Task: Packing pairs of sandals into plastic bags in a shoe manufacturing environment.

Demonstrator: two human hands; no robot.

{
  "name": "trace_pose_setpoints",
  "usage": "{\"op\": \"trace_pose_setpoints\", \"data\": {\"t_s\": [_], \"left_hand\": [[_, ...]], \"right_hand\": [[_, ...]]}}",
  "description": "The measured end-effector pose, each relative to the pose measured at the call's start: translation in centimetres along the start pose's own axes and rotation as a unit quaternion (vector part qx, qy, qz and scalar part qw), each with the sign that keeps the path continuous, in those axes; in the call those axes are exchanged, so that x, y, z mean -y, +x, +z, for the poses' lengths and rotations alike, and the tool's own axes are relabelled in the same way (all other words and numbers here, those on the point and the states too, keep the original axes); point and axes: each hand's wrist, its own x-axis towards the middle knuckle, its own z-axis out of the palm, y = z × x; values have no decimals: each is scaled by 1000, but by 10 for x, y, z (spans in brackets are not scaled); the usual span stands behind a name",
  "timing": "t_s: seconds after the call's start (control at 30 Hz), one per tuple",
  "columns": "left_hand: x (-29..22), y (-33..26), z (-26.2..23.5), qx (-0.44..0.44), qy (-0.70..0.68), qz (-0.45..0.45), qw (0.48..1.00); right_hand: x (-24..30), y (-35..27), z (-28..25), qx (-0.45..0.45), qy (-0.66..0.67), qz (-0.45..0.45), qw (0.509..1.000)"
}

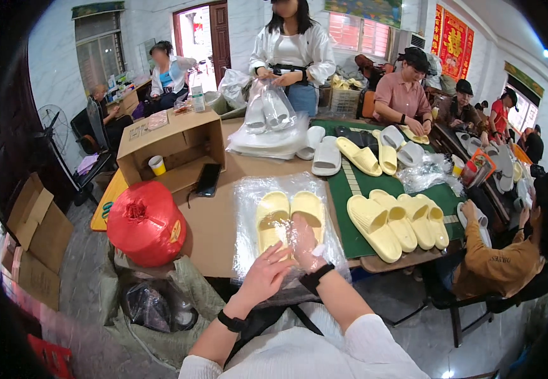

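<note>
A pair of pale yellow slippers [289, 211] lies side by side inside a clear plastic bag [248, 202] on the brown table [214, 230] in front of me. My right hand [302, 243] is pushed inside the bag's near opening, under the film, just below the slippers. My left hand [266, 273] rests flat on top of the bag's near edge, fingers spread, beside the right hand. Both wrists wear black bands.
Several loose yellow slippers [397, 218] lie on a green mat at right, white ones [326, 155] farther back. A red twine spool [146, 222], a phone [209, 179] and an open cardboard box [169, 145] stand left. Other people work around the tables; one standing opposite holds a bagged pair.
</note>
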Motion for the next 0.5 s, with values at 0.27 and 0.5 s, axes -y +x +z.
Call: {"op": "trace_pose_setpoints", "data": {"t_s": [0.27, 0.5], "left_hand": [[5, -46, 6, -25, 69, -227, 971], [21, -74, 12, -44, 8, -325, 945]], "right_hand": [[6, -94, -67, -43, 48, -96, 993], [-10, -144, -116, -3, 138, -34, 990]]}}
